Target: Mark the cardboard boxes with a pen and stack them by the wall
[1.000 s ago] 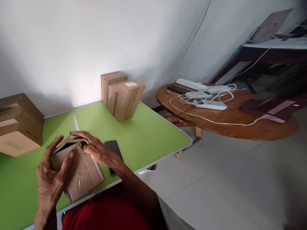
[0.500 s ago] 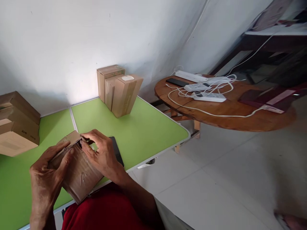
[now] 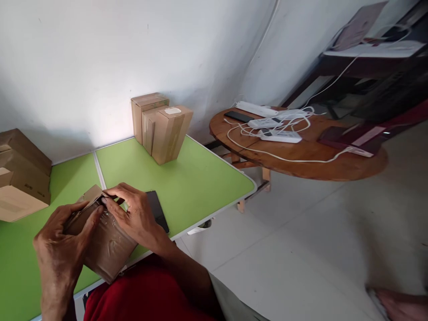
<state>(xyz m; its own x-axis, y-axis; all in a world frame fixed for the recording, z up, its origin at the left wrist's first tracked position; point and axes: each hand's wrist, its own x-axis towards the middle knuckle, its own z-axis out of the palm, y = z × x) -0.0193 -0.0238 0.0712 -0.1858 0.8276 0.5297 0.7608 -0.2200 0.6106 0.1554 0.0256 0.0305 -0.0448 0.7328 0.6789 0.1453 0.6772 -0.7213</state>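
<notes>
A small brown cardboard box (image 3: pixel 109 249) with tape on it is held over the near edge of the green table (image 3: pixel 197 183). My left hand (image 3: pixel 60 254) grips its left side, thumb across the top. My right hand (image 3: pixel 133 214) rests on the box's upper right, with its fingertips pinching a raised end flap (image 3: pixel 92 194). A black phone (image 3: pixel 157 216) lies flat on the table just right of my right hand, partly hidden by it.
Three upright cardboard boxes (image 3: pixel 162 127) stand at the table's back by the white wall. A stack of boxes (image 3: pixel 20 174) sits at the left edge. A round wooden table (image 3: pixel 334 162) to the right carries power strips (image 3: pixel 279 133) and white cables. A red garment (image 3: pixel 147 294) fills the foreground.
The box has tilted and slid toward the table's near edge. My right fingers moved from lying across the top flap to pinching it up. The view drifted right.
</notes>
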